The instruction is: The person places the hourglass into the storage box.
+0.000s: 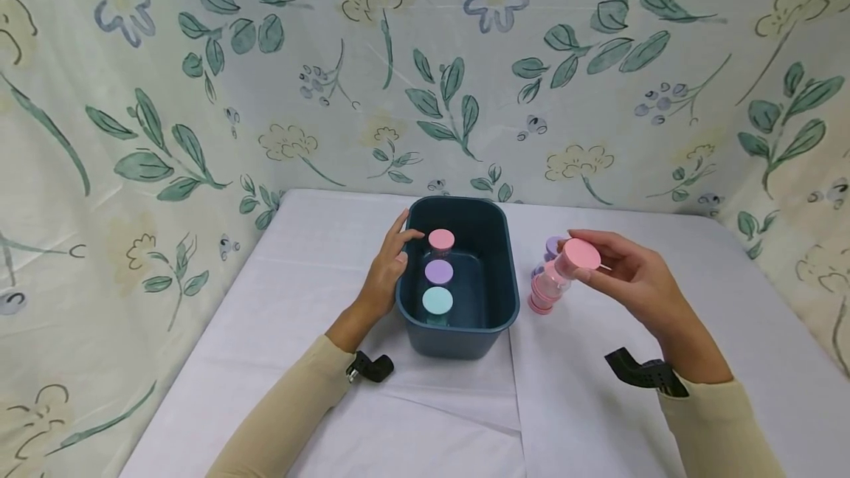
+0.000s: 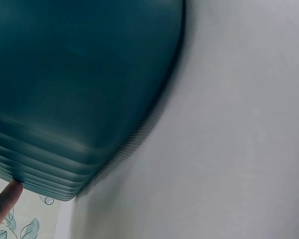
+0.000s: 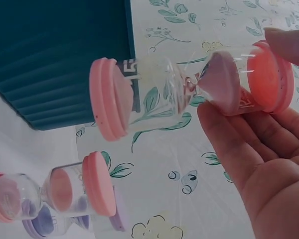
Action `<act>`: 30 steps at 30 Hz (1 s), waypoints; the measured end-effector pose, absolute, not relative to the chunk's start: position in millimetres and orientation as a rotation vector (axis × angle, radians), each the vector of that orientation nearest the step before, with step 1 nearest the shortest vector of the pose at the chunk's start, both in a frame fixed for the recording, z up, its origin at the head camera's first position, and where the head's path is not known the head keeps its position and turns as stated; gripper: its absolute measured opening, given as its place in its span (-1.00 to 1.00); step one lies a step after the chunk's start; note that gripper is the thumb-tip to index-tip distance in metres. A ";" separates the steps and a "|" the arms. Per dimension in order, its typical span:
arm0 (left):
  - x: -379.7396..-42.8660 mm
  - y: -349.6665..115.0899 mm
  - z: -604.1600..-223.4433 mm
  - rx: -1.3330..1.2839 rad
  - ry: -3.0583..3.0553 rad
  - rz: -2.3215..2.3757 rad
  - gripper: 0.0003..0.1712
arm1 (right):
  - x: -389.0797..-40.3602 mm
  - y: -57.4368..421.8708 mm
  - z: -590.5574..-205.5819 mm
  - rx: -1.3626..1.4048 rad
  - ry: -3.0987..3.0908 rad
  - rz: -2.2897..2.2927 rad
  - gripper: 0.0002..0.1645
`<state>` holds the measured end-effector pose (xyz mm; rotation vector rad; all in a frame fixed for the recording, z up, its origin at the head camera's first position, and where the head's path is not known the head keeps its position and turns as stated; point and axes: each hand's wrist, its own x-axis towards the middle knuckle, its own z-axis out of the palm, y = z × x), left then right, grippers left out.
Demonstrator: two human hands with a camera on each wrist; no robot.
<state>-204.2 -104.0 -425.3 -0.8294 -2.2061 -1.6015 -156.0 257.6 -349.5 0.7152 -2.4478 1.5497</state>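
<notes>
My right hand pinches a pink-capped sand timer between thumb and fingers, tilted above the table to the right of a dark teal bin. Pink sand shows in its glass. Below it stand another pink sand timer and a purple one, partly overlapped. At the bin's left rim rests my left hand, its fingers extended and one reaching over the edge. Inside the bin, along the left side, stand timers with a pink cap, a purple cap and a light-blue cap.
A white cloth covers the table, with a seam running in front of the bin. Behind and at both sides hangs a floral curtain. Black wrist straps sit at both sleeve cuffs.
</notes>
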 end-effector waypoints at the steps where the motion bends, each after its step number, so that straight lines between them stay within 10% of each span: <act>1: -202.1 -103.7 -422.2 -0.825 -2.209 -1.603 -0.49 | -156.0 257.2 -348.8 0.707 -2.452 1.550 -0.36; 30: -199.4 -103.8 -419.1 -0.838 -2.204 -1.566 -0.49 | -151.0 242.1 -320.2 0.775 -2.318 1.696 -0.34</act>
